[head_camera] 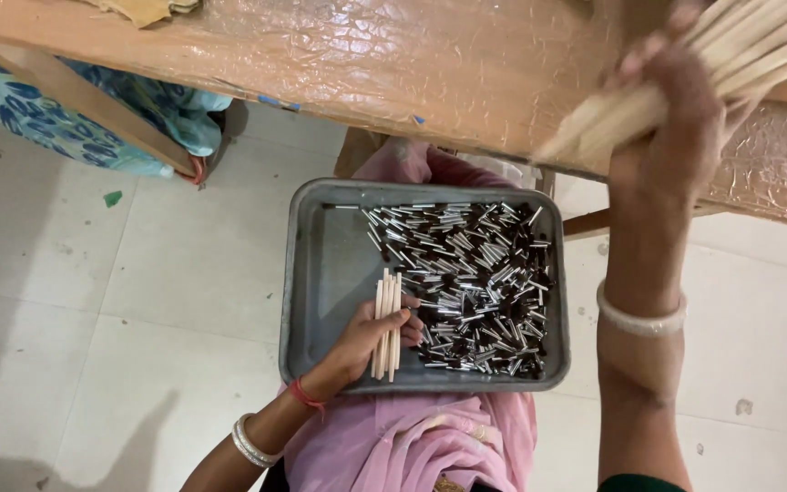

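A grey metal tray (321, 273) rests on my lap, on pink cloth (412, 437). Its right half is filled with a heap of small silver and black metal tubes (480, 282). My left hand (352, 346) hovers over the tray's near edge, shut on a few thin pale wooden sticks (386, 314) held side by side next to the heap. My right hand (662, 137) is raised at the upper right, over the table edge, gripping a thick bundle of the same pale sticks (740, 55), which looks blurred.
A wooden table covered in shiny brown plastic (366, 55) spans the top of the view, with its leg (84, 105) slanting at left. Blue patterned fabric (66, 123) lies under it. Pale floor tiles (138, 301) surround the tray.
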